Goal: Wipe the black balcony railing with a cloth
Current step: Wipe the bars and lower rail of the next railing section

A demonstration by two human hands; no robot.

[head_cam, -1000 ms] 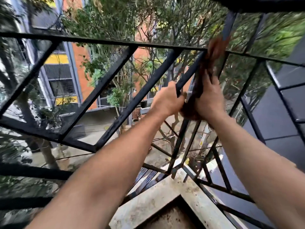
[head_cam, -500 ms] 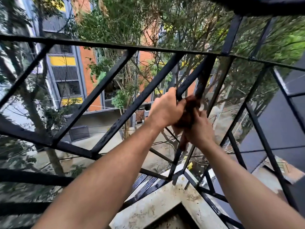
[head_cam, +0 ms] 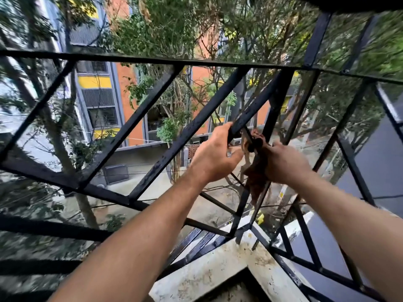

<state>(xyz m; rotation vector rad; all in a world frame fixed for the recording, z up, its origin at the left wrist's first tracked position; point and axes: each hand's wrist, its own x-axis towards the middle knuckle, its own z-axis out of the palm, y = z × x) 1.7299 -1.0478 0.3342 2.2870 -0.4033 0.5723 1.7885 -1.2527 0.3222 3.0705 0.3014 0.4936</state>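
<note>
The black balcony railing (head_cam: 157,136) is a grille of slanted and horizontal bars across the whole head view, meeting at a corner in the lower middle. My left hand (head_cam: 214,156) grips a slanted bar near the corner post. My right hand (head_cam: 283,163) holds a brown cloth (head_cam: 257,175) wrapped around the corner bar, the cloth's tail hanging below the hand. Both forearms reach up from the bottom of the frame.
A stained concrete ledge (head_cam: 218,273) forms the balcony corner below the bars. Beyond the grille are trees (head_cam: 174,33), an orange and yellow building (head_cam: 102,101) and a street far below. A grey wall (head_cam: 379,153) lies to the right.
My right hand has slid the cloth down the corner bar from near the top rail to mid-height. My left hand has kept its grip on the slanted bar.
</note>
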